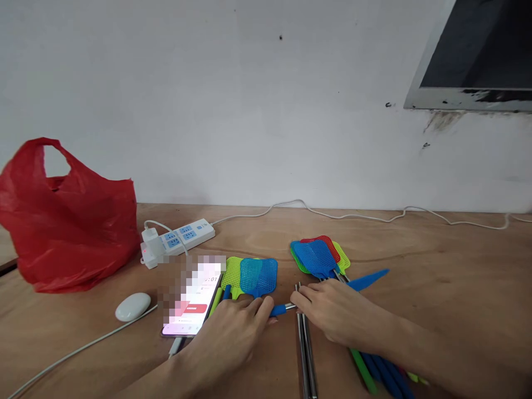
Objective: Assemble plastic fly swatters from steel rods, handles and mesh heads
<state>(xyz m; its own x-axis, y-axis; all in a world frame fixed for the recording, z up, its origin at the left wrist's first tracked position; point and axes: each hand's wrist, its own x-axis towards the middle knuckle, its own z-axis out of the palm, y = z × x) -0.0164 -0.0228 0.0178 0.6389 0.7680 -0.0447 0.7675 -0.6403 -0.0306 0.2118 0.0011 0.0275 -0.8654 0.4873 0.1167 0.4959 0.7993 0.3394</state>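
Note:
A blue fly swatter lies crosswise between my two hands. My left hand [239, 327] is closed around its blue handle [279, 310]. My right hand [330, 307] grips its metal rod, with the blue head [368, 280] sticking out edge-on past the knuckles. Beneath my right hand, several metal rods [305, 354] run towards me. Behind my left hand lie a yellow-green swatter head [233, 272] and a blue one [266, 275], overlapping. More heads, blue [316, 257], red and green, are piled beyond my right hand; green and blue handles [363, 371] show under that forearm.
A lit phone [193, 305] lies left of my left hand, with a cable plugged in. Further left are a white oval object [133, 306], a power strip [189, 234] and a red plastic bag [75, 221]. A white cord [344, 215] runs along the wall.

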